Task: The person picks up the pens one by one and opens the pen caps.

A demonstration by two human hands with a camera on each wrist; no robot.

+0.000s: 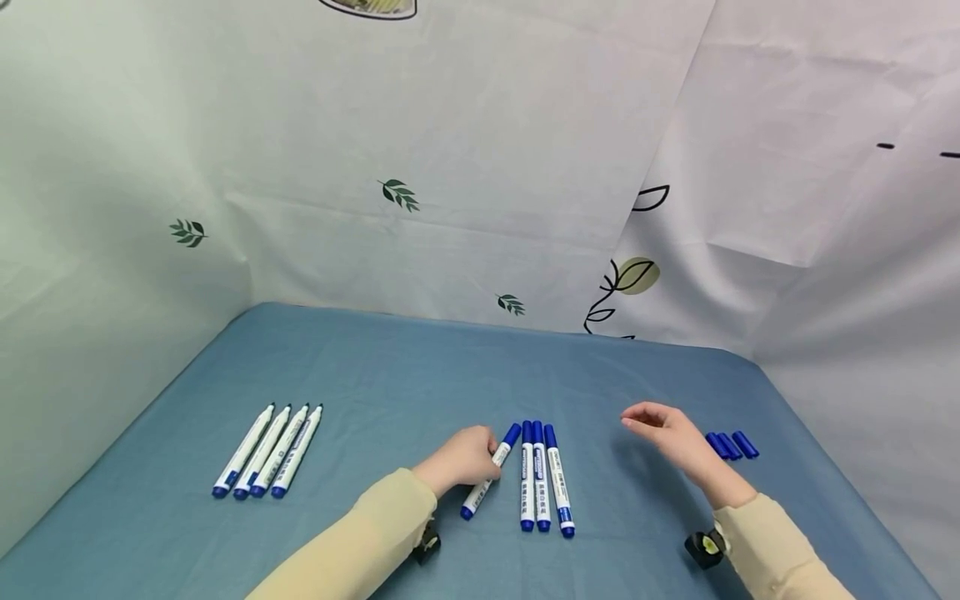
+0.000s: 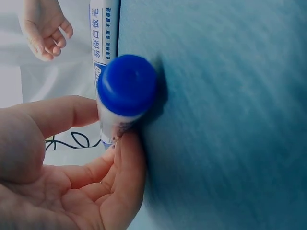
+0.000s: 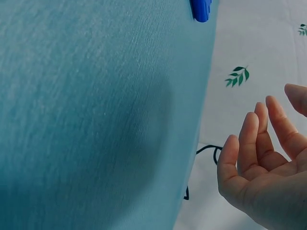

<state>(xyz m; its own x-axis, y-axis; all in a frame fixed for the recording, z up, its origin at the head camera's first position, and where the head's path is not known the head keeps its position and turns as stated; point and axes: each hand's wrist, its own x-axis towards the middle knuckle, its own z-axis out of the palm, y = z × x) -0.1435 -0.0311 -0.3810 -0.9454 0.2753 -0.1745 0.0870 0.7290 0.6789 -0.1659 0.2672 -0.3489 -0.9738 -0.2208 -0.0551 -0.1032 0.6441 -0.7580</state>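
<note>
Between thumb and fingers, my left hand (image 1: 470, 456) pinches a white whiteboard marker (image 1: 477, 493) with a blue cap and a blue end. The marker slants, its capped end away from me and to the right. In the left wrist view its blue end (image 2: 127, 85) faces the camera, low over the cloth. Just right of it lie three capped markers (image 1: 540, 479), side by side. My right hand (image 1: 671, 433) hovers above the cloth with relaxed fingers and nothing in them. Three loose blue caps (image 1: 723, 445) lie beyond its wrist on the right.
Several uncapped markers (image 1: 266, 454) lie in a slanted row at the left, tips pointing away. A blue cloth (image 1: 390, 375) covers the table. White patterned curtains (image 1: 480, 167) stand behind and at both sides. Each wrist wears a small black device (image 1: 705, 550).
</note>
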